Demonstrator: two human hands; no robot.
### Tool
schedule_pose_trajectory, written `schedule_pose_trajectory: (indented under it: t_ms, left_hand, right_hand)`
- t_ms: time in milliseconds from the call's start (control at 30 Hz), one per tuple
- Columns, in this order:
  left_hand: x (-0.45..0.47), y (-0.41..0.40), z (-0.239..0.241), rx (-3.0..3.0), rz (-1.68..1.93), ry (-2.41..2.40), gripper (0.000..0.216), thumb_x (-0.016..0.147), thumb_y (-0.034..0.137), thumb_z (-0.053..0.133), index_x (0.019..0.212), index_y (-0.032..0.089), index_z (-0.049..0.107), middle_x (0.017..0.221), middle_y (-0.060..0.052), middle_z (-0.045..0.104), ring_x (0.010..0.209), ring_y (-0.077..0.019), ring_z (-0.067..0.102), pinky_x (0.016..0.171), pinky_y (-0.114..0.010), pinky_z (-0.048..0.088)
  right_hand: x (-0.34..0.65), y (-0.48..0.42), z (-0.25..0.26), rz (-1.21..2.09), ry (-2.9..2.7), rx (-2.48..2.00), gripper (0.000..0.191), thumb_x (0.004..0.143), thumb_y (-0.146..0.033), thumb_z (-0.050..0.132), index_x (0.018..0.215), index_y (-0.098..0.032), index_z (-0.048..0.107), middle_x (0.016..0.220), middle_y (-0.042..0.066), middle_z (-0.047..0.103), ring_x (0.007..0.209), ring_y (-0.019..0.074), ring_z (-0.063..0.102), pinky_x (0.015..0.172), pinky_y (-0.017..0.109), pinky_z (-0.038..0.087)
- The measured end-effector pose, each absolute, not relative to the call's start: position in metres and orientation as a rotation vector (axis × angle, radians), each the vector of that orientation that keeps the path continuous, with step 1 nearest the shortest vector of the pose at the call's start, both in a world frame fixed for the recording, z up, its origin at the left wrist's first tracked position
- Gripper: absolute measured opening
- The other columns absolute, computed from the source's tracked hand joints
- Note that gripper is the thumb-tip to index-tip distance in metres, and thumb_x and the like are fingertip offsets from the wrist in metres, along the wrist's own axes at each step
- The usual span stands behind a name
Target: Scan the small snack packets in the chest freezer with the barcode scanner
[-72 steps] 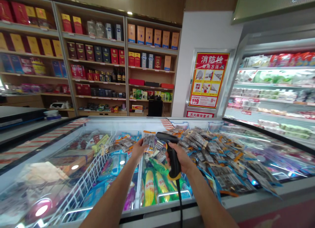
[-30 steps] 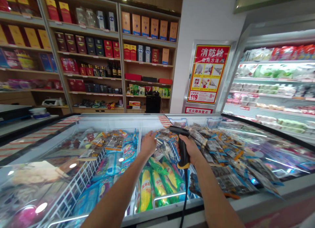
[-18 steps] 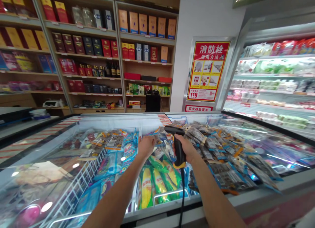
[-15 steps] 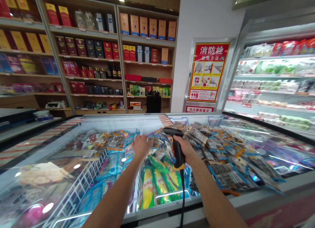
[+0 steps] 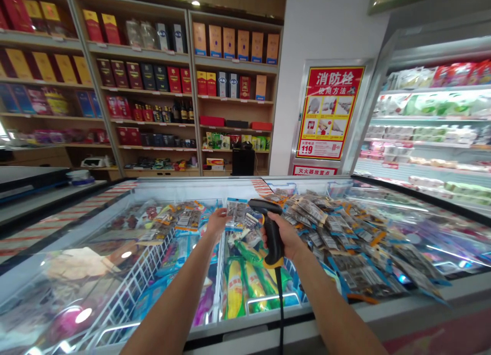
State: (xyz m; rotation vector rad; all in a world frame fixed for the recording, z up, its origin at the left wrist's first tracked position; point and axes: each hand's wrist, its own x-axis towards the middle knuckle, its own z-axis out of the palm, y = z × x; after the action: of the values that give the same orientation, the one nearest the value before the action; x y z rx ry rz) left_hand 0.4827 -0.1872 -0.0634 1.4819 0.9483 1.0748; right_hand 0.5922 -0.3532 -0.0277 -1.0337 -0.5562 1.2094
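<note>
My right hand [image 5: 282, 235] is wrapped around the grip of a black and yellow barcode scanner [image 5: 273, 237], its head turned to the left and its cable hanging down over the freezer's front edge. To the left, my left hand [image 5: 218, 223] pinches the side of a flat clear packet with a blue top edge [image 5: 237, 212]. The packet is raised in front of the scanner's head, over the wire baskets. Below both hands lie yellow and green corn-shaped packs [image 5: 235, 291] in a white basket.
Many brown and blue snack packets [image 5: 356, 270] are heaped on the right side of the chest freezer [image 5: 249, 324]. A white wire divider [image 5: 141, 268] stands at left. Shelves of boxes [image 5: 138, 76] are behind, and a lit chiller [image 5: 433, 119] is at far right.
My left hand has turned and now shows the packet upright by its side. The scanner has shifted slightly left, closer to the packet. The view has swung a little to the left.
</note>
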Motion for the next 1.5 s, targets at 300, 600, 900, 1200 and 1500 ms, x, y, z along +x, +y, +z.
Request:
schedule_pose_trajectory:
  t_ms: [300,600,900,1200,1500]
  left_hand:
    - [0.482,-0.189,-0.062,1.373,1.157,0.891,0.023,0.047,0.014,0.058,0.07,0.015,0.058,0.052,0.003,0.059,0.053,-0.0132,0.055,0.054,-0.024,0.039]
    - [0.48,-0.183,-0.065,1.371,1.2,0.883,0.023,0.047,0.013,0.058,0.069,0.016,0.056,0.054,0.003,0.059,0.056,-0.0141,0.056,0.057,-0.025,0.04]
    - [0.483,-0.173,-0.068,1.472,1.189,0.938,0.027,0.051,0.015,0.057,0.078,0.015,0.059,0.068,-0.002,0.066,0.066,-0.0163,0.061,0.063,-0.025,0.043]
    - [0.453,-0.153,-0.059,1.697,1.185,1.418,0.041,0.062,0.016,0.055,0.102,0.014,0.055,0.087,-0.011,0.066,0.087,-0.0261,0.059,0.077,-0.036,0.041]
    - [0.425,-0.152,-0.044,1.88,1.272,1.561,0.05,0.064,0.013,0.053,0.114,0.012,0.048,0.129,-0.016,0.039,0.123,-0.0318,0.027,0.097,-0.045,0.024]
  right_hand:
    - [0.584,-0.356,-0.023,1.19,-0.584,-1.015,0.023,0.074,-0.04,0.048,0.073,-0.017,0.05,0.051,-0.004,0.052,0.039,0.0075,0.046,0.036,0.019,0.038]
    - [0.576,-0.356,-0.019,1.151,-0.611,-1.044,0.023,0.072,-0.04,0.051,0.072,-0.017,0.051,0.051,-0.003,0.052,0.039,0.0077,0.047,0.036,0.02,0.039]
    - [0.558,-0.355,-0.008,1.066,-0.722,-1.157,0.025,0.066,-0.04,0.055,0.071,-0.016,0.051,0.047,-0.004,0.052,0.035,0.0081,0.045,0.032,0.019,0.036]
    - [0.596,-0.36,-0.004,0.849,-0.649,-1.267,0.024,0.066,-0.039,0.055,0.068,-0.015,0.051,0.045,-0.003,0.052,0.034,0.0081,0.044,0.031,0.02,0.038]
    - [0.647,-0.378,-0.008,0.656,-0.551,-1.33,0.017,0.07,-0.034,0.052,0.067,-0.017,0.051,0.043,-0.002,0.052,0.033,0.0107,0.045,0.031,0.023,0.038]
